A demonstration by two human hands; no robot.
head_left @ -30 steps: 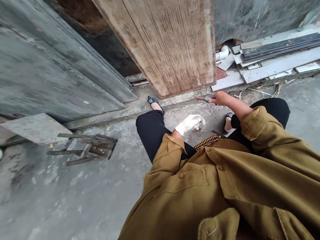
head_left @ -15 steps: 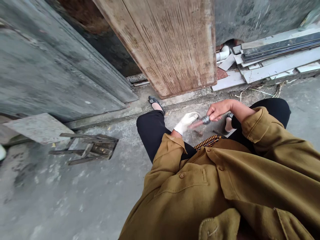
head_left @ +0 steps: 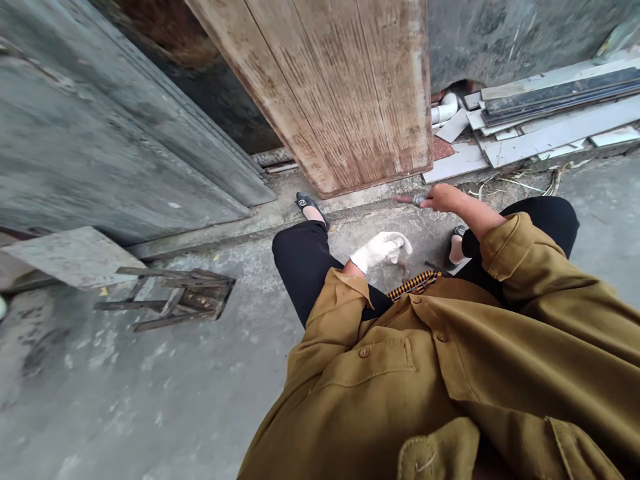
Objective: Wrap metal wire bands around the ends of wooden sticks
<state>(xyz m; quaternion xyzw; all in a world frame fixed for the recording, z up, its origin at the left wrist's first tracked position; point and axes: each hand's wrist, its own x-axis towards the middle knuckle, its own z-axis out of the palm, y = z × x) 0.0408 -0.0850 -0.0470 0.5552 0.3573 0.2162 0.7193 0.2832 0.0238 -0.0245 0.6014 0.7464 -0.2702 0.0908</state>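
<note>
My left hand (head_left: 376, 249) wears a white glove and is low over the concrete between my knees. Its gloved fingers are curled over; whatever they hold, if anything, is hidden. Ungloved, my right hand (head_left: 446, 198) is closed around a short, thin reddish-brown tool (head_left: 403, 199) with a grey, wire-like band (head_left: 419, 200) near the fingers. The tool points left, just in front of the step, apart from the glove. Its exact kind cannot be made out. Below the glove lies a small brownish piece (head_left: 401, 267), partly hidden and blurred.
A worn wooden board (head_left: 350, 100) leans over the step ahead. Stacked tile strips (head_left: 555, 137) and a white pipe elbow (head_left: 445, 108) lie at the right. To my left are a wooden stool (head_left: 175, 300) on its side and a flat slab (head_left: 77, 257). Orange-black striped material (head_left: 413, 285) shows at my lap.
My right hand has moved forward, away from the glove, carrying the brown tool with it. The left hand has shifted slightly right, its fingers now more visibly curled.
</note>
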